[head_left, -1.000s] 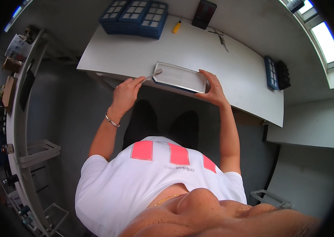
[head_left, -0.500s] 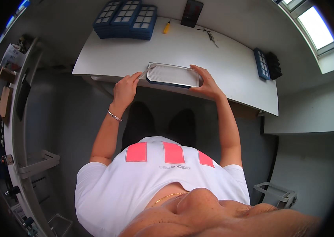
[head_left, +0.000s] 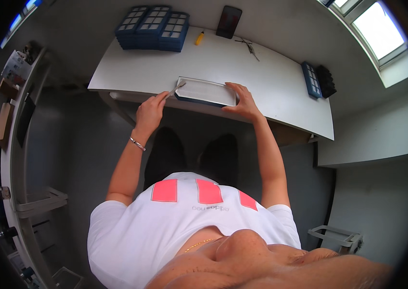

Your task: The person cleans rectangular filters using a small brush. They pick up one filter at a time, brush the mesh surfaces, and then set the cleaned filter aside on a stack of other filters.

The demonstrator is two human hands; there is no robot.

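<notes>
A rectangular pleated filter, white on top with a dark blue side, lies at the near edge of the white table. My right hand clasps its right end, the thumb on the near side and the fingers at the far corner. In my left hand, closed and left of the filter, is a slim pale brush-like tool. The tool's small darker tip reaches over the filter's left end; whether it touches the pleats I cannot tell.
Stacked blue-framed filters stand at the far left. Along the back are a yellow-handled tool, a dark phone-like slab and thin metal tools. Another blue-framed filter stands beside black pieces at the right.
The tool's tip still sits over the filter's left end, its angle slightly different. The whole view has shifted a little; both hands keep their holds.
</notes>
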